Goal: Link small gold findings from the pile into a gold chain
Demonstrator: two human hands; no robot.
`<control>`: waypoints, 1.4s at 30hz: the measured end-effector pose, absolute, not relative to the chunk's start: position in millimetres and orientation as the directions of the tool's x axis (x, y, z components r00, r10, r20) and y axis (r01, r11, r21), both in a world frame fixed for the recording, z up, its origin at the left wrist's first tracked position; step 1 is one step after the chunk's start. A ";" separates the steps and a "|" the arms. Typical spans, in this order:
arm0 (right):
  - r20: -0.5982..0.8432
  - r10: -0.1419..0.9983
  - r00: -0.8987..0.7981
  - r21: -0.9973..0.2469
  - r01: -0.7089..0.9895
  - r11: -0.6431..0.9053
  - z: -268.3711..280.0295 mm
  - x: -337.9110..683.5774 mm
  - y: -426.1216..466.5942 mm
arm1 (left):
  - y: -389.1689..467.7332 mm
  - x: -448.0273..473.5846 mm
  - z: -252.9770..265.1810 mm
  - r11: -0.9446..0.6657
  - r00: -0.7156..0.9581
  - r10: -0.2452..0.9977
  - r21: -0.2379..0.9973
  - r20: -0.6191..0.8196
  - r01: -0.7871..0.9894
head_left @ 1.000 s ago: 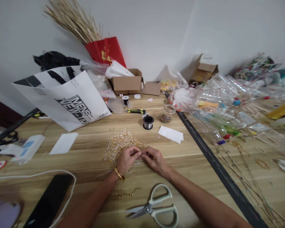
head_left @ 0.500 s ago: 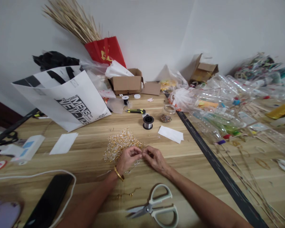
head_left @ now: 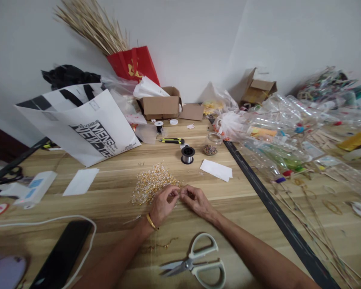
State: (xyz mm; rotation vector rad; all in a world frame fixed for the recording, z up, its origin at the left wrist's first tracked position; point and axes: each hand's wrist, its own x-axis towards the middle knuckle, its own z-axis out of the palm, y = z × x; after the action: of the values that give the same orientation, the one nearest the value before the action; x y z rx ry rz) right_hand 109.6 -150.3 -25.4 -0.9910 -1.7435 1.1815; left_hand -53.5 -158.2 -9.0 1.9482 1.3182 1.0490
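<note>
- White printed bag (head_left: 84, 120): stands behind and left of the gold-and-clear bead pile (head_left: 152, 180).
- Scissors (head_left: 186, 265): nearer you than the pile, blades parted.
- Your left hand (head_left: 164, 204): at the pile's near right edge, thumb and forefinger together.
- Your right hand (head_left: 198, 202): just right of the pile, likewise pinched; anything between either hand's fingertips is too small to tell.
- Glass jar (head_left: 211, 147), wire spool (head_left: 187, 156): behind and right of the pile.

Pale wall (head_left: 195, 44) behind wood-grained table (head_left: 114, 224).
</note>
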 end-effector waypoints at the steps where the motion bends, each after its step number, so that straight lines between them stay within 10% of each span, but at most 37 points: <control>1: 0.179 0.905 -0.385 -0.954 0.158 0.256 -25.4 109.7 -150.3 | -158.7 -53.8 -8.2 -0.401 0.238 0.916 0.756 0.323 0.517; 20: 0.268 0.893 -0.361 -0.907 0.218 0.361 -23.8 108.1 -152.7 | -155.6 -56.9 -15.1 -0.536 0.301 0.843 0.649 0.446 0.540; 42: 0.517 0.748 -0.418 -0.657 0.366 0.659 -30.9 110.5 -153.2 | -150.6 -58.3 -9.1 -0.295 0.272 0.947 0.797 0.171 0.527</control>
State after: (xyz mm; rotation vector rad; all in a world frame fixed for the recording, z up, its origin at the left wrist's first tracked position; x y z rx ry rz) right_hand 110.5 -153.2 -30.9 -0.8630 -2.0342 0.5756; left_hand -58.3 -150.6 -9.1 1.9302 1.3249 0.8776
